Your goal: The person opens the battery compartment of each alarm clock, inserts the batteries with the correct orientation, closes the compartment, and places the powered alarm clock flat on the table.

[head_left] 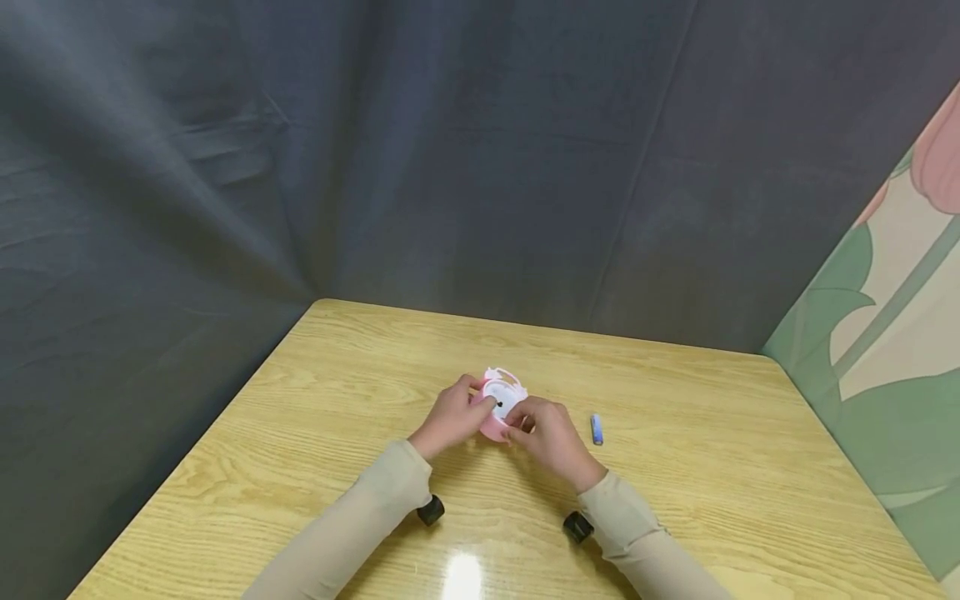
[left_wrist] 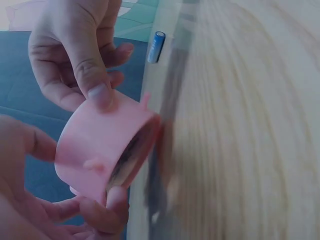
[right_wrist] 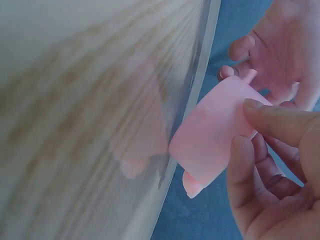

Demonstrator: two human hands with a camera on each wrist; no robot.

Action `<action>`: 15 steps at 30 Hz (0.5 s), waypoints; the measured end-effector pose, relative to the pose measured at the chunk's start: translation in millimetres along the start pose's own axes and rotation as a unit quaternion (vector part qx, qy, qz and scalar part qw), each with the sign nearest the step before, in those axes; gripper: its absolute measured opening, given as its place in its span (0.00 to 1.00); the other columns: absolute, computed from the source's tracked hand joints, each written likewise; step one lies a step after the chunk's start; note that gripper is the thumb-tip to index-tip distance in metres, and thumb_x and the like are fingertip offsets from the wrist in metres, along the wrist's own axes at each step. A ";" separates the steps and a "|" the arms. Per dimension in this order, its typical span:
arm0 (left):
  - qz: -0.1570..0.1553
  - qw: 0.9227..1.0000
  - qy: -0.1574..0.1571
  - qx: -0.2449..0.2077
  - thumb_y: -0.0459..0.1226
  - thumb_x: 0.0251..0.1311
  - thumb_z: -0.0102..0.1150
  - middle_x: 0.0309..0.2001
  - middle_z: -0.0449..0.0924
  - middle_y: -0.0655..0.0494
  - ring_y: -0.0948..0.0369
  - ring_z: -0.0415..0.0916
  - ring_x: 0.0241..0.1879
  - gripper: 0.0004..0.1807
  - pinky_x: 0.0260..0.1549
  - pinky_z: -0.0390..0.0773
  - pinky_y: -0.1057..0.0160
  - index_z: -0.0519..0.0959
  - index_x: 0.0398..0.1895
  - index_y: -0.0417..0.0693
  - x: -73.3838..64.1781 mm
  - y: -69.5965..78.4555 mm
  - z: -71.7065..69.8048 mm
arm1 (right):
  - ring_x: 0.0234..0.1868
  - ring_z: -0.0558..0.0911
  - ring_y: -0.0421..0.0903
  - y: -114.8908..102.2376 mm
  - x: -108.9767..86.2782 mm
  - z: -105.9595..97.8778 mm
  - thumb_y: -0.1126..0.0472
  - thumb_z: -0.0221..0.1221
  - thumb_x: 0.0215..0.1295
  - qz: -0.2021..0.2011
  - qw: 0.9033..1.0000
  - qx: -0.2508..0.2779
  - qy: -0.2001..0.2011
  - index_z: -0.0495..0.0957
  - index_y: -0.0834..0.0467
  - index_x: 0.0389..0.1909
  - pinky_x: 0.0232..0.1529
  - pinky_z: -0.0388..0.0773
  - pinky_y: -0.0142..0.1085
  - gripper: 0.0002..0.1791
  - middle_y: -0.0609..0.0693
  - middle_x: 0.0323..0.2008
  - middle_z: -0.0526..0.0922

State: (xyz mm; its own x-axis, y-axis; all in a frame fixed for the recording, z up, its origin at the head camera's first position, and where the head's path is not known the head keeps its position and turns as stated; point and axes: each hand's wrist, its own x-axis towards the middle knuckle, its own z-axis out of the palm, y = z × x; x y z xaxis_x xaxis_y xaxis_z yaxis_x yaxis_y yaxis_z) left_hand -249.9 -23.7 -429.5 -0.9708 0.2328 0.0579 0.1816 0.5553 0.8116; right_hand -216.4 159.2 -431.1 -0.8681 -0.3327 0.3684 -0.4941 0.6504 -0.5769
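Note:
A small pink alarm clock [head_left: 506, 393] with a white face and a handle on top is held tilted, low over the table. My left hand [head_left: 452, 417] grips its left side, thumb across the face and fingers reaching round behind. On the opposite side, my right hand [head_left: 553, 437] pinches the clock's lower rim between thumb and fingers. The left wrist view shows the pink casing [left_wrist: 95, 135] side-on, with a dark area at its back partly hidden by fingertips. In the right wrist view the casing [right_wrist: 210, 135] comes close to the tabletop.
A blue battery [head_left: 597, 429] lies on the wooden table [head_left: 360, 375], right of my right hand. Dark cloth [head_left: 480, 167] hangs behind and left of the table; a flower-patterned panel [head_left: 885, 350] stands at the right. Black wrist cameras [head_left: 430, 510] hang below both sleeves.

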 end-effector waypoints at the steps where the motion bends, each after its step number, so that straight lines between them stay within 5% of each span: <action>1: 0.001 1.000 0.002 0.004 0.44 0.63 0.52 0.42 0.81 0.46 0.57 0.77 0.36 0.23 0.35 0.77 0.61 0.74 0.56 0.38 0.6 -1.3 0.0 | 0.27 0.76 0.36 0.1 0.2 0.2 0.68 0.71 0.56 -0.002 1.000 -0.002 -0.003 0.84 0.56 0.27 0.29 0.76 0.28 0.06 0.44 0.28 0.82; 6: 0.014 1.000 0.011 0.019 0.38 0.62 0.54 0.39 0.81 0.47 0.57 0.77 0.37 0.17 0.37 0.78 0.60 0.79 0.49 0.34 3.5 -5.4 0.2 | 0.27 0.74 0.35 0.4 1.9 1.1 0.69 0.71 0.55 -0.004 1.000 -0.005 -0.023 0.85 0.56 0.27 0.28 0.75 0.28 0.06 0.43 0.28 0.80; 15: -0.031 0.997 -0.038 -0.063 0.31 0.64 0.49 0.21 0.77 0.51 0.62 0.74 0.15 0.14 0.13 0.75 0.68 0.77 0.48 0.32 2.4 -14.2 5.9 | 0.29 0.77 0.38 4.4 3.9 1.8 0.65 0.69 0.60 0.011 0.999 0.002 -0.031 0.85 0.58 0.29 0.29 0.75 0.29 0.02 0.45 0.30 0.80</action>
State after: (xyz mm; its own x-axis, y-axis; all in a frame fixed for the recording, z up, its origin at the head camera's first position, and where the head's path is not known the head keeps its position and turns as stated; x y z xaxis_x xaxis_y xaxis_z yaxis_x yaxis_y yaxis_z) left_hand -253.9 -26.3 -444.3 -0.9641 0.2632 -0.0338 0.0968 0.4672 0.8789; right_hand -222.1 159.5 -433.6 -0.8800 -0.3598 0.3100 -0.4748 0.6556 -0.5872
